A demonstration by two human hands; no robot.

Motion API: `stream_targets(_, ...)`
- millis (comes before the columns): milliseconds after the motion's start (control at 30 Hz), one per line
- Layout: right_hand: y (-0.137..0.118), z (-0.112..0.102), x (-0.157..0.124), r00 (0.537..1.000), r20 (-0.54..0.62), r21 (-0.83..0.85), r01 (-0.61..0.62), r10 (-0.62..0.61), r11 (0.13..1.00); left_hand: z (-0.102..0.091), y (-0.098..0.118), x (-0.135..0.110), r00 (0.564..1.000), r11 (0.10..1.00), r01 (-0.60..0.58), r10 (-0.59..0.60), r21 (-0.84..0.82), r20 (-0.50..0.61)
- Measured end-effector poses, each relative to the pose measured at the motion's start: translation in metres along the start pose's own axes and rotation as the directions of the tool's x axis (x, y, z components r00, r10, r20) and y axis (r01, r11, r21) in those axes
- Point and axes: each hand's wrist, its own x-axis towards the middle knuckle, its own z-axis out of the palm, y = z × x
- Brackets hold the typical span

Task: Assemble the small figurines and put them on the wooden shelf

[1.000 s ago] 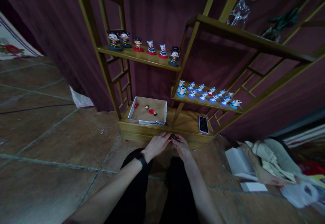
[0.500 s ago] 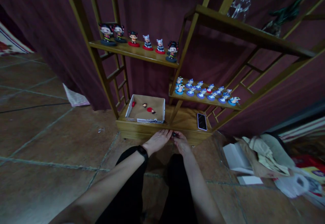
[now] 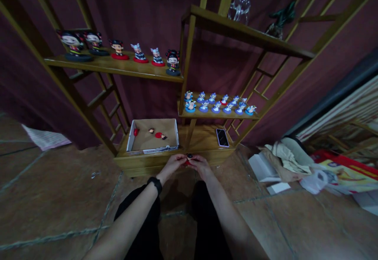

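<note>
My left hand [image 3: 171,165] and my right hand [image 3: 201,166] meet in front of the lowest shelf of a wooden rack [image 3: 203,142]. Both pinch a small figurine [image 3: 188,159] with a dark head and a red base, held between their fingertips. A black band sits on my left wrist. Behind my hands a shallow cardboard box [image 3: 153,136] rests on the lowest shelf, with a few small red and dark pieces lying in it.
A phone [image 3: 222,137] lies on the lowest shelf, right of the box. Blue figurines [image 3: 217,104] fill the middle shelf; larger dolls [image 3: 118,51] line the upper left shelf. Cloth, white boxes and plastic bags [image 3: 295,165] lie on the tiled floor at right.
The view has swung right and closer to the rack. My hands have stayed together on the small figurine, whose red base now shows between the fingers.
</note>
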Motion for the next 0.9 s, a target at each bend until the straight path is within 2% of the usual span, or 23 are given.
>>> stream_targets(233,0.000,0.005,0.002,1.000,-0.017,0.024,-0.023,0.024,0.999,-0.005,-0.006,0.004,0.991,0.982,0.108,-0.119,-0.157,-0.061)
stream_targets(567,0.002,0.002,0.005,0.997,0.004,0.017,-0.079,0.078,0.997,-0.002,-0.011,0.007,0.977,0.974,0.156,-0.178,-0.166,-0.122)
stream_targets(900,0.002,0.000,0.006,0.997,-0.007,0.051,-0.072,0.073,0.996,-0.006,-0.014,0.013,0.973,0.958,0.195,-0.216,-0.211,-0.084)
